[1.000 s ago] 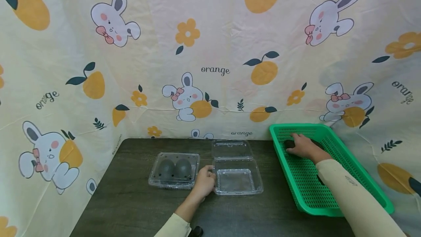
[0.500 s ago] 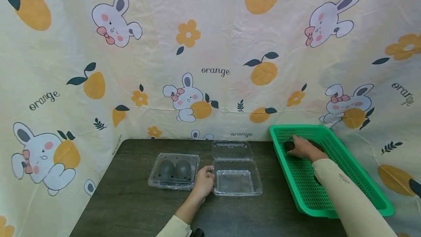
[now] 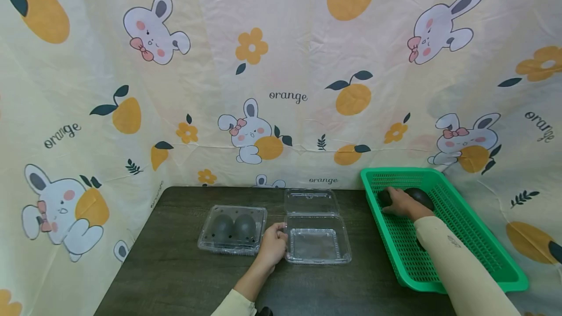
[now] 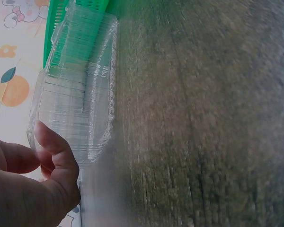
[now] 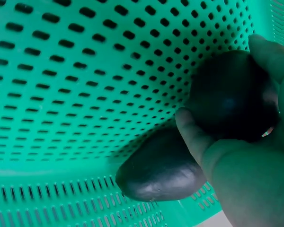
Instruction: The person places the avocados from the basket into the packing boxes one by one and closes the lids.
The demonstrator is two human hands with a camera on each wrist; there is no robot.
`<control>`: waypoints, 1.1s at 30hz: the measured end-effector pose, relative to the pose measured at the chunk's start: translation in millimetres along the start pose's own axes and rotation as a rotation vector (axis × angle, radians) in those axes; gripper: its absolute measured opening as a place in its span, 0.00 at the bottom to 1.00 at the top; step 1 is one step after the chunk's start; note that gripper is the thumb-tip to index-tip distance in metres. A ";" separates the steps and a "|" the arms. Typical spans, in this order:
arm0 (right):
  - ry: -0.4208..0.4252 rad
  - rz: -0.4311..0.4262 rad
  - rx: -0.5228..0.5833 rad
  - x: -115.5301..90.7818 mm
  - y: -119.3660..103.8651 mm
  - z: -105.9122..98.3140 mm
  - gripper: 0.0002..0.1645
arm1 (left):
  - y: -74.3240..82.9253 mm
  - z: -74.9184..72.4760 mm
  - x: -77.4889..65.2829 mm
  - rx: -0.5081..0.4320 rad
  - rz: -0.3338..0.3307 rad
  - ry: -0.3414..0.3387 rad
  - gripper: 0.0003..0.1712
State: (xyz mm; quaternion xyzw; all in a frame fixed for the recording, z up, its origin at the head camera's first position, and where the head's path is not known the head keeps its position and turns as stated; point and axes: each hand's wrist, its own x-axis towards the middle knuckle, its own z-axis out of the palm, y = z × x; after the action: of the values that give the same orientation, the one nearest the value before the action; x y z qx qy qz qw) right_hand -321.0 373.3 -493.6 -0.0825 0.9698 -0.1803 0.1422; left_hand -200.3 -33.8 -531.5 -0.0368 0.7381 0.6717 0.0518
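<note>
My left hand point(image 3: 273, 245) pinches the left rim of a clear plastic clamshell box point(image 4: 75, 90), which stands with its lid raised toward the back. Nothing lies inside the box in the head view. At the right, my right hand point(image 3: 403, 204) reaches into a green basket point(image 3: 487, 277). Its thumb and fingers curl round a dark avocado point(image 5: 229, 97) near the basket's left wall. A second dark avocado point(image 5: 161, 168) lies close beside it, also visible as an avocado point(image 3: 420, 198) behind the hand in the head view. The palm side of the right hand is partly hidden.
To the left of my left hand sits a closed clear box point(image 3: 232, 245) with two dark rounded fruits inside. Everything stands on a dark wooden table point(image 3: 175, 272). A patterned curtain point(image 3: 303, 126) hangs right behind the table's back edge.
My right hand has shifted slightly within the basket, and more of the avocado behind it shows. The left hand keeps its hold on the box rim.
</note>
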 end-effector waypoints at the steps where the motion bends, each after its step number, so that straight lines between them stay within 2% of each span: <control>1: 0.000 0.000 0.008 0.3 0.1 0.9 0.47 | -0.3 -0.2 -0.1 -0.002 0.003 -0.001 0.22; 10: 0.000 0.018 0.020 0.6 1.8 4.9 0.47 | 1.8 -0.4 -1.5 -0.027 0.005 -0.013 0.22; 23: 0.027 -0.049 0.015 -2.2 -0.4 0.9 0.48 | -0.3 1.7 -0.3 -0.049 -0.004 -0.019 0.23; 33: 0.085 -0.031 0.169 -15.6 -8.1 -16.7 0.50 | -1.5 2.3 -1.3 -0.056 0.000 -0.023 0.23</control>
State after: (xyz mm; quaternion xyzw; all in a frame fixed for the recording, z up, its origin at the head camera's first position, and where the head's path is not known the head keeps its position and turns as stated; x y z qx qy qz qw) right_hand -310.5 374.5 -471.8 -0.0776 0.9548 -0.2671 0.1045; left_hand -198.8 -31.7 -533.0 -0.0306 0.7185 0.6923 0.0591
